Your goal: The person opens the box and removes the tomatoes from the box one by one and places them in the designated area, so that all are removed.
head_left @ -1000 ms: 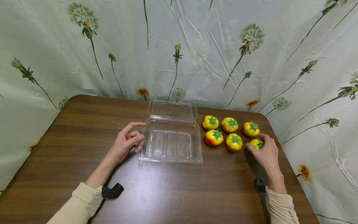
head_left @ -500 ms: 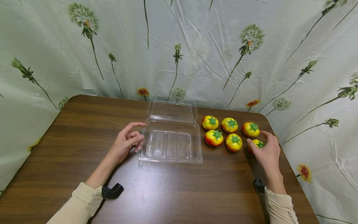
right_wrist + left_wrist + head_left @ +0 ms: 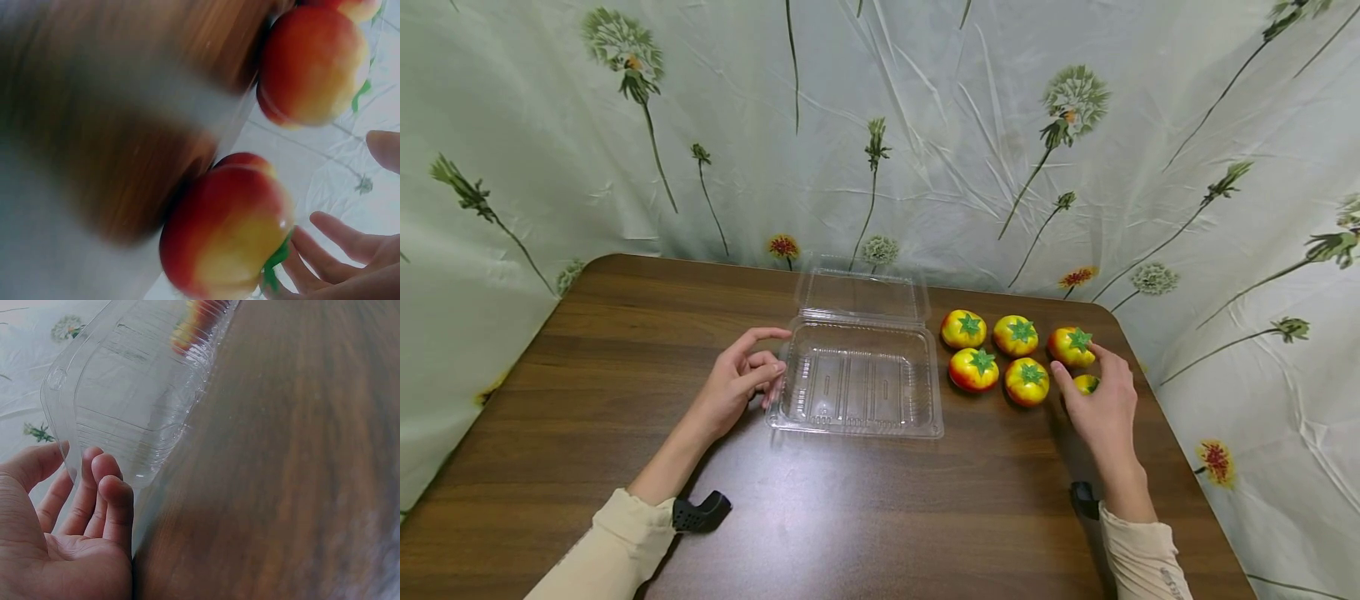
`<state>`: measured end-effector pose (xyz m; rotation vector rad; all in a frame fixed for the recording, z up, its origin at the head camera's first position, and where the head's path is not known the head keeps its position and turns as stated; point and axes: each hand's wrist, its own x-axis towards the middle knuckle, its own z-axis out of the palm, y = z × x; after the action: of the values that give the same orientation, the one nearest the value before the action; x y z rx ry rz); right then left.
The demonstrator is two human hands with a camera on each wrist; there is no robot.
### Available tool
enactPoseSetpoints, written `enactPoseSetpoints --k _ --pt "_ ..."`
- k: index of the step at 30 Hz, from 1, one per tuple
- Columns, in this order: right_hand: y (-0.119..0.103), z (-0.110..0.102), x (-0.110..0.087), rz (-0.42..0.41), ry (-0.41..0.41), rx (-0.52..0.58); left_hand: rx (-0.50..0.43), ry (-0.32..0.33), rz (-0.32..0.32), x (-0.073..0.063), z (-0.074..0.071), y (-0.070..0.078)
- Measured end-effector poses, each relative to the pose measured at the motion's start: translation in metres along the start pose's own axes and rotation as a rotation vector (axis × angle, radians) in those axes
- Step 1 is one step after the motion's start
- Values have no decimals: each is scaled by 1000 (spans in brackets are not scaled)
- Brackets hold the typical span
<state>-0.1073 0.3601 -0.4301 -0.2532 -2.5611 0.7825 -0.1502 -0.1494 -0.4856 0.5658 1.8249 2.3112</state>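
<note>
A clear plastic clamshell container (image 3: 855,431) lies on the table, its lid (image 3: 861,296) folded back. My left hand (image 3: 737,379) is at its left rim, with the thumb and fingertips at the edge in the left wrist view. My right hand (image 3: 1102,404) hovers, fingers spread, over the front tomato of the right pair, a yellow-red toy tomato (image 3: 1086,383) partly hidden by the hand. The index fingertip is close to the back toy tomato (image 3: 1070,345) of that pair. In the right wrist view, fingers (image 3: 340,237) lie beside a toy tomato (image 3: 225,231); whether they touch is unclear.
Several more yellow-red toy tomatoes with green leaf caps, one nearest the container (image 3: 973,372), sit between it and the right pair. The brown wooden table (image 3: 850,517) ends at a floral curtain (image 3: 925,125) behind. A black wrist device (image 3: 702,511) is strapped to the left forearm.
My right hand has shifted left and slightly away from the body, over the front right tomato, its fingertips now by the back one. The left hand and the container stay put.
</note>
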Motion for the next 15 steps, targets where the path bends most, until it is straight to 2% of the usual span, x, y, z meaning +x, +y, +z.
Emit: enactPoseSetpoints --k 8,15 --pt "-12 12 -7 -105 10 29 5 3 -5 -1 0 1" --pt "-19 21 -14 -158 -15 -11 7 3 -6 0 0 2"
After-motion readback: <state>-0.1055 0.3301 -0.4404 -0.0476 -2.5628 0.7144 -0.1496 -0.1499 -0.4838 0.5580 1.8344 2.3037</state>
